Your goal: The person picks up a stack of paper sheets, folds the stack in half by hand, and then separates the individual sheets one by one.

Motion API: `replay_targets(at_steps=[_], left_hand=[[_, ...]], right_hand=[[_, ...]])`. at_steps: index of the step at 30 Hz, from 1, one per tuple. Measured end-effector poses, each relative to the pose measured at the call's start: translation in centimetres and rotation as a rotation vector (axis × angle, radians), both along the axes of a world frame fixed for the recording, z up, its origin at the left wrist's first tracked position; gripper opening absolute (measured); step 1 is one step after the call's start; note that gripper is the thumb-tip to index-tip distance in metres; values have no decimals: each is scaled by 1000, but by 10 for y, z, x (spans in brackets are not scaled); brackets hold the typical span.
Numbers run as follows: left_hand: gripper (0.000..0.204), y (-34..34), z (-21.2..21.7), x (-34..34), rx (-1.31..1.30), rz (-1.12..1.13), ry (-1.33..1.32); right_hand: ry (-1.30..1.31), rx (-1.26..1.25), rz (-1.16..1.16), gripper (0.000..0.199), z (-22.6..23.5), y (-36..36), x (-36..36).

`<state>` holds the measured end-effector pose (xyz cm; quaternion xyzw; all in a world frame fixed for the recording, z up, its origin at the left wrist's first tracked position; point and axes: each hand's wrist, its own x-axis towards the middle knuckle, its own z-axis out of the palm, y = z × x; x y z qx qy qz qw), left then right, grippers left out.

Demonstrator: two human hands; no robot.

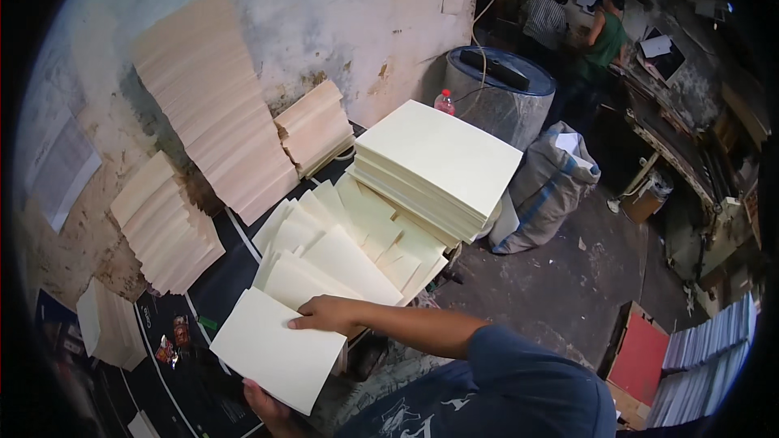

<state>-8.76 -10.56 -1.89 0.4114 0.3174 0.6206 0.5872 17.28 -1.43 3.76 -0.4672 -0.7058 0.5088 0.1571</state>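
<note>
A cream paper stack [272, 353] lies tilted in front of me, its top sheet blank. My left hand [266, 407] holds its near edge at the bottom of the view; the fingers under it are mostly hidden. Across the far edge lies my right hand [331, 314], its thumb on the top sheet and its other fingers curled over the edge. Just beyond, loose cream bundles [329, 264] fan out over one another on the work table. A tall, squared pile of cream sheets [442, 150] stands behind them.
Tall stacks of pinkish paper [219, 105] lean against the wall at left. Behind the pile are a blue-topped drum [507, 101], a red-capped bottle [444, 102] and a grey sack [548, 191]. Two people [596, 40] stand far back. Bundled paper [706, 365] sits at lower right.
</note>
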Motion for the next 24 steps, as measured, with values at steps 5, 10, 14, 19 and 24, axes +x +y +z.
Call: replay_targets(at_steps=[5, 10, 14, 19, 24], left_hand=[[75, -1, -17, 14, -152, -124, -388], [69, 2, -34, 16, -213, -291, -528], [68, 1, -34, 15, -157, -190, -321], [66, 3, -53, -28, 55, -34, 481], [64, -15, -28, -53, 33, -154, -199]], right_hand=[[222, -72, -67, 62, -7, -7, 0], [352, -171, -103, 59, -15, -11, -7], [341, -159, -91, 56, -13, -12, -10], [34, 117, -128, 45, 0, -13, 6], [20, 388, -433, 37, 2, 9, 56]])
